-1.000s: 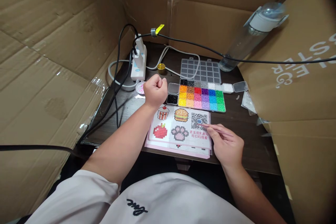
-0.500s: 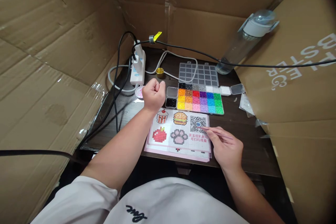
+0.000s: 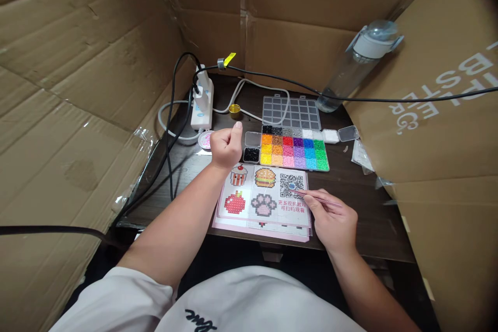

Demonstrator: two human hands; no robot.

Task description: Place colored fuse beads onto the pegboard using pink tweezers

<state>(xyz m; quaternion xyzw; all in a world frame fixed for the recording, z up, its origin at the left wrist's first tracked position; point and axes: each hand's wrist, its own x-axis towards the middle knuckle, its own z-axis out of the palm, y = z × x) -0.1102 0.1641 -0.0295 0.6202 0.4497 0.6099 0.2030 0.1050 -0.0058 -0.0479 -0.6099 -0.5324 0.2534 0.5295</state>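
My left hand (image 3: 226,146) is a fist with the thumb raised, held above the left end of the bead box; nothing shows in it. In my right hand (image 3: 335,222) are slim pink tweezers (image 3: 321,197), their tips over the QR code on the pattern sheet (image 3: 249,218). That sheet shows a cupcake, a burger, a red fruit and a paw, with a clear pegboard apparently lying over it. Behind it sits the sorted bead box (image 3: 299,142), filled with many colours. A small box of black beads (image 3: 251,155) stands between my left hand and the bead box.
White beads fill a small box (image 3: 330,136) at right. Farther back are the gridded lid (image 3: 291,112), a gold cup (image 3: 234,110), a power strip (image 3: 203,104) and a clear bottle (image 3: 356,65). A black cable (image 3: 272,74) crosses above the desk. Cardboard walls enclose it.
My left thumb has lifted from the fist and now points up. The tweezers stay near the QR code. The whole view has shifted slightly.
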